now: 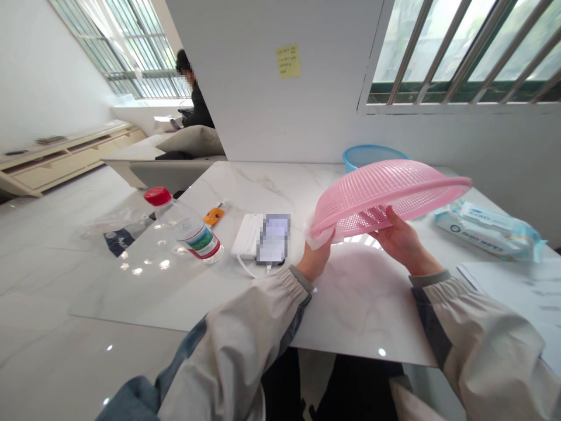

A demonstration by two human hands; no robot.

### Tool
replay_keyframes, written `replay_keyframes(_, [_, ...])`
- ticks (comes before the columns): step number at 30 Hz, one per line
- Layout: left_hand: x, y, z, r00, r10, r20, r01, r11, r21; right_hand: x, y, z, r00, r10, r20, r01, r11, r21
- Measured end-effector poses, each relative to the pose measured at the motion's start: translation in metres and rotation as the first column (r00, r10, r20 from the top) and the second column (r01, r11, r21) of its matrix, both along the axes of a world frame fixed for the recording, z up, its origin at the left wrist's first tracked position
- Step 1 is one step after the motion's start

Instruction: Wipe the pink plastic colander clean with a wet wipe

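A pink plastic mesh basket (pixel 385 190) is held tilted, bottom up, above the white marble table (pixel 350 304). My left hand (pixel 316 257) grips its near left rim together with a white wipe (pixel 316 237) pressed against the rim. My right hand (pixel 401 240) reaches under the basket, fingers curled on its inner side. Both sleeves are light grey.
A clear bottle with a red cap (pixel 186 225), an orange small object (pixel 214 216), a white power bank (pixel 248 235) and a phone (pixel 273 238) lie left of the basket. A blue bowl (pixel 370 155) stands behind it; a wet-wipes pack (pixel 488 229) lies at right. Another person (pixel 195 99) sits far back.
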State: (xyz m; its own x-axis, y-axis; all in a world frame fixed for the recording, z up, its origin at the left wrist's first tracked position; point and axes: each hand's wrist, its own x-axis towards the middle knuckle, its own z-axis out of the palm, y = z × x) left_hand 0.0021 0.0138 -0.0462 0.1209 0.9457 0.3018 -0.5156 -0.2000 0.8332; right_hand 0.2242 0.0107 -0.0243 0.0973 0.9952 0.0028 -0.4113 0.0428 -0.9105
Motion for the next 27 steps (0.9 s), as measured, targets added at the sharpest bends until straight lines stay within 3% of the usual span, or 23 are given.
replay_keyframes(9, [0.003, 0.002, -0.007, 0.99, -0.056, 0.128, 0.065, 0.996, -0.063, -0.002, -0.005, 0.0, 0.995, 0.097, 0.031, -0.097, 0.995, -0.019])
replay_keyframes(18, [0.005, 0.0, -0.008, 0.961, -0.09, 0.261, 0.158, 0.954, -0.253, -0.005, -0.006, -0.002, 0.972, 0.226, 0.067, -0.223, 0.974, -0.048])
replay_keyframes(23, [0.009, 0.001, -0.009, 0.966, -0.025, 0.258, 0.103, 0.95, -0.294, -0.006, -0.001, -0.007, 0.988, 0.129, 0.088, -0.126, 0.991, -0.046])
replay_keyframes(27, [0.008, 0.001, -0.008, 0.976, 0.036, 0.216, 0.029, 0.956, -0.292, 0.007, 0.01, -0.01, 0.985, -0.09, 0.147, 0.09, 0.996, 0.011])
